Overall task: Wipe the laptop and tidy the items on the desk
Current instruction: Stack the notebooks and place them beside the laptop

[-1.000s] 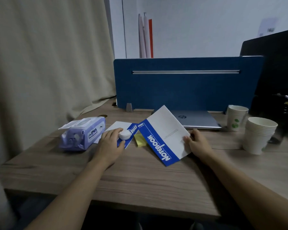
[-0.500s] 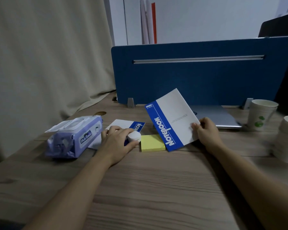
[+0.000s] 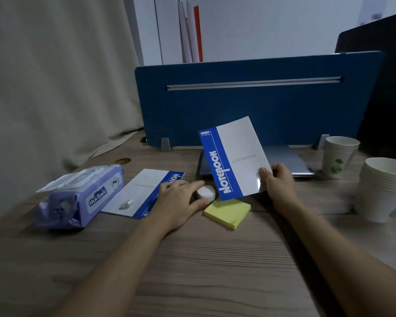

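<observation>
My right hand (image 3: 278,184) grips the lower right corner of a blue and white notebook (image 3: 234,156), lifted and tilted upright above the desk. My left hand (image 3: 178,202) holds a small round white case (image 3: 206,192) between thumb and fingers, just left of a yellow sticky note pad (image 3: 229,211). A second blue and white notebook (image 3: 142,193) lies flat under my left hand, with a small white object (image 3: 126,204) on it. The closed grey laptop (image 3: 290,162) lies at the back, partly hidden by the raised notebook.
A purple wet wipe pack (image 3: 82,195) with its lid open lies at the left. Paper cups (image 3: 338,155) stand at the right, with a taller stack (image 3: 382,186) near the right edge. A blue divider panel (image 3: 249,99) closes the desk's back. A curtain hangs on the left.
My right hand has raised the notebook higher and more upright, uncovering the sticky note pad. My left hand has slid the white case to the right, off the flat notebook.
</observation>
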`<action>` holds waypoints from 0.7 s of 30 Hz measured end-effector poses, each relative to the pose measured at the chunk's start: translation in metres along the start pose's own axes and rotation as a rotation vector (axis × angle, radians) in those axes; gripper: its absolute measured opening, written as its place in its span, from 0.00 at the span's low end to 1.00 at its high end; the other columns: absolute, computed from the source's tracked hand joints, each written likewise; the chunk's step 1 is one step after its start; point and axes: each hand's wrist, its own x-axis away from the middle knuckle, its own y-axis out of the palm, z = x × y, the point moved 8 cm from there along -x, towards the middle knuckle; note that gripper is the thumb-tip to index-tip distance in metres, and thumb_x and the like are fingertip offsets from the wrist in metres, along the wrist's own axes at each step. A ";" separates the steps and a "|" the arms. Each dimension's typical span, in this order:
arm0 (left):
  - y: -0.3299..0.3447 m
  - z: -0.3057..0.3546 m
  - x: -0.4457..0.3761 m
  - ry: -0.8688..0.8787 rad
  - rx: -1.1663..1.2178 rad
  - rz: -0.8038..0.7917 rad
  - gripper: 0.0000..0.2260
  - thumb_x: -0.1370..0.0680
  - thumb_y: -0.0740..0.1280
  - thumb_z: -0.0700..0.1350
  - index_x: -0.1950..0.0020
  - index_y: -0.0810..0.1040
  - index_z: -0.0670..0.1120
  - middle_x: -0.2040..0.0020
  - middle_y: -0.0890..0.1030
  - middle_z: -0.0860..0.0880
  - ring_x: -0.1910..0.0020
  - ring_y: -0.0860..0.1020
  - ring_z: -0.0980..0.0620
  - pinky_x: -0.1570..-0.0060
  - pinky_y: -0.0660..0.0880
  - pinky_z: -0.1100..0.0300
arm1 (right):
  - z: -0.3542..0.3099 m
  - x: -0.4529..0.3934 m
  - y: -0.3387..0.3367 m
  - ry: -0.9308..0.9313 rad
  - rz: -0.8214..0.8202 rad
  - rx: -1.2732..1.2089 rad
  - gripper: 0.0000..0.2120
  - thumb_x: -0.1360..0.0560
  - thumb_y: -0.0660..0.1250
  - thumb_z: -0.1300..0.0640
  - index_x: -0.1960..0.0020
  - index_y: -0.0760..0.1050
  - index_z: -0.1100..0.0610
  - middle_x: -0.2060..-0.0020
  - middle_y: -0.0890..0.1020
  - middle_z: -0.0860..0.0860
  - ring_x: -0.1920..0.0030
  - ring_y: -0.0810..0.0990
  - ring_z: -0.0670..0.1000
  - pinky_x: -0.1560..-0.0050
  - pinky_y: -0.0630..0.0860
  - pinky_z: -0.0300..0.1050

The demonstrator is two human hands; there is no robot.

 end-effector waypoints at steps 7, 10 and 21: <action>-0.051 -0.068 0.032 -0.199 0.080 0.138 0.24 0.23 0.63 0.62 0.29 0.69 0.57 0.34 0.77 0.47 0.36 0.72 0.48 0.38 0.69 0.45 | -0.002 0.003 0.000 0.004 -0.024 0.005 0.07 0.20 0.64 0.55 0.46 0.72 0.59 0.51 0.81 0.55 0.52 0.80 0.56 0.56 0.77 0.50; -0.060 -0.103 0.053 -0.351 0.077 0.147 0.24 0.23 0.68 0.55 0.28 0.68 0.57 0.34 0.76 0.44 0.39 0.74 0.46 0.43 0.75 0.46 | -0.003 0.006 0.001 0.009 -0.034 0.006 0.08 0.20 0.63 0.54 0.46 0.71 0.58 0.50 0.80 0.55 0.50 0.80 0.56 0.53 0.78 0.52; -0.052 -0.084 0.064 -0.311 0.173 0.114 0.12 0.21 0.66 0.44 0.38 0.77 0.51 0.45 0.78 0.52 0.55 0.75 0.61 0.65 0.68 0.73 | -0.006 0.016 0.003 0.027 -0.064 0.020 0.04 0.20 0.63 0.53 0.52 0.70 0.52 0.51 0.80 0.53 0.49 0.81 0.56 0.46 0.79 0.62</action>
